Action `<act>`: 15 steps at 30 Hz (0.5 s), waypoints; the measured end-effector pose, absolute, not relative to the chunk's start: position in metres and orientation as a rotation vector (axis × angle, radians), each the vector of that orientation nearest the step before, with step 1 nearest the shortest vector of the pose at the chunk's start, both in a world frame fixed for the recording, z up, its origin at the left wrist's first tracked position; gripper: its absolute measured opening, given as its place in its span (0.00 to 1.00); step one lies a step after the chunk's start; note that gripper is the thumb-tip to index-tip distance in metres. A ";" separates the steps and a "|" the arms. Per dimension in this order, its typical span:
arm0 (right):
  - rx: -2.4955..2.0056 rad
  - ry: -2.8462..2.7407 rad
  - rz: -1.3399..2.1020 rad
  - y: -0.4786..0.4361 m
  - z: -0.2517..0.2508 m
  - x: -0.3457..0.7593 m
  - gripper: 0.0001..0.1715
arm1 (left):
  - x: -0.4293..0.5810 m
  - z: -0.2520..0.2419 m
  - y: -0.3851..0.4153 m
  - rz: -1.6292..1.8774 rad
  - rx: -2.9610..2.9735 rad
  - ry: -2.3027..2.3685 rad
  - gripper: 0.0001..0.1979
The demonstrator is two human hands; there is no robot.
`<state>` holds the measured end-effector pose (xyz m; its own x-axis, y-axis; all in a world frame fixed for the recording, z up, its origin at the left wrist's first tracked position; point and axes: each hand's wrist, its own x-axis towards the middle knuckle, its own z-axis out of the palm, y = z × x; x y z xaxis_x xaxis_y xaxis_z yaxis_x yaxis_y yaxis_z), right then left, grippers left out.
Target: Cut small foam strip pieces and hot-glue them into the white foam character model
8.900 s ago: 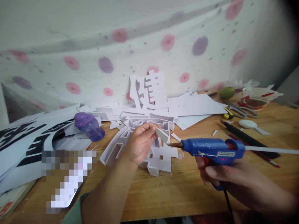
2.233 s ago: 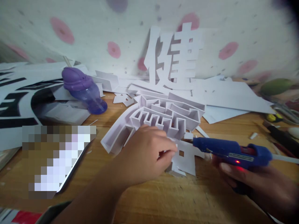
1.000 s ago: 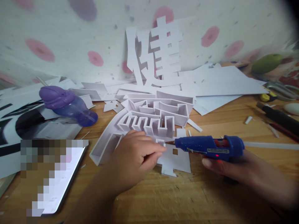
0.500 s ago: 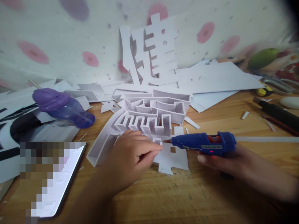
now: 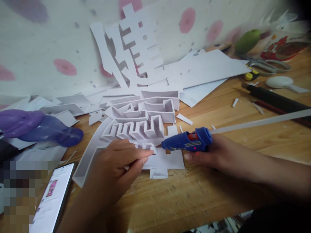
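Observation:
My right hand (image 5: 212, 155) is wrapped round a blue hot glue gun (image 5: 181, 141) with a small red light on. A long white glue stick (image 5: 262, 121) runs out of its back. The gun's nozzle points left, close to a small white strip (image 5: 153, 149). My left hand (image 5: 121, 165) pinches that strip between thumb and forefinger, over the white foam board character (image 5: 173, 161) lying on the table. Thin upright walls (image 5: 157, 127) stand along much of the character's outline. My left hand covers part of it.
A flat cut-out character (image 5: 145, 42) leans on the spotted wall covering. To the left are a purple bottle (image 5: 43, 126) and a lit phone (image 5: 53, 194). White sheets (image 5: 206, 66), scissors (image 5: 269, 66), a black-handled tool (image 5: 274, 97) and a white spoon (image 5: 279, 82) lie right.
The view has turned, so the scene sits further left and tilted. My hands remain at the same part of the character, with the glue gun's nozzle still close to my left fingertips.

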<state>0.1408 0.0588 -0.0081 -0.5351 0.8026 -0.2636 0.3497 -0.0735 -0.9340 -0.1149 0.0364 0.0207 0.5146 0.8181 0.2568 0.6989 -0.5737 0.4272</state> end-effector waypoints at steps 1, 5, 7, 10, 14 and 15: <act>-1.234 -1.841 1.632 0.059 -0.008 0.141 0.18 | -0.115 0.020 0.036 0.632 2.492 1.276 0.10; -1.197 -1.863 1.632 0.060 -0.008 0.141 0.18 | -0.117 0.018 0.036 0.613 2.489 1.311 0.10; -1.213 -1.870 1.631 0.061 -0.010 0.141 0.18 | -0.118 0.017 0.036 0.618 2.483 1.312 0.10; -1.221 -1.885 1.637 0.061 -0.012 0.141 0.19 | -0.120 0.016 0.036 0.620 2.486 1.284 0.11; -1.222 -1.890 1.630 0.062 -0.014 0.140 0.17 | -0.122 0.015 0.035 0.614 2.479 1.292 0.11; -1.236 -1.889 1.623 0.062 -0.015 0.139 0.16 | -0.123 0.014 0.035 0.610 2.474 1.300 0.11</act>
<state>0.1391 0.0617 -0.0147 -0.5531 0.7908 -0.2620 0.3779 -0.0421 -0.9249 -0.1231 0.0347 0.0142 0.5058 0.8298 0.2357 0.7116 -0.5558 0.4298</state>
